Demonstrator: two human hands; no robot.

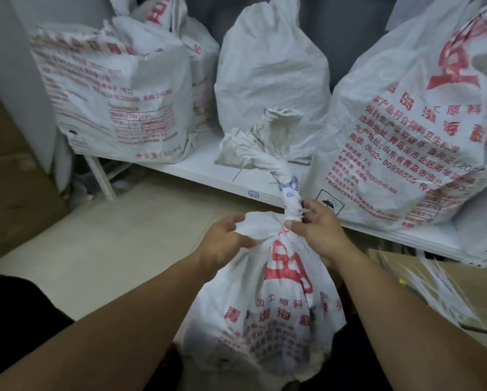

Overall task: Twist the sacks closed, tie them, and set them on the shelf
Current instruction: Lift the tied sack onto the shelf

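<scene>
Sack (264, 306) neck in right hand (318, 230), shoulder in blurred left hand (222, 241).

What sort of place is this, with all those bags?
Probably a storeroom: filled woven sacks with red print stand on a low white shelf, cardboard lies beside it, and another sack with a twisted neck is held in front.

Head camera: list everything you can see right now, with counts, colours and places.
held sack: one, white with red print, front centre, neck twisted
shelved sacks: at least four, white, most red-printed, along the shelf
shelf: one, white, low, across the middle
cardboard: two pieces, brown, far left and lower right
floor: pale tiles, lower left
left hand: pinches the held sack's shoulder
right hand: grips its twisted neck
</scene>
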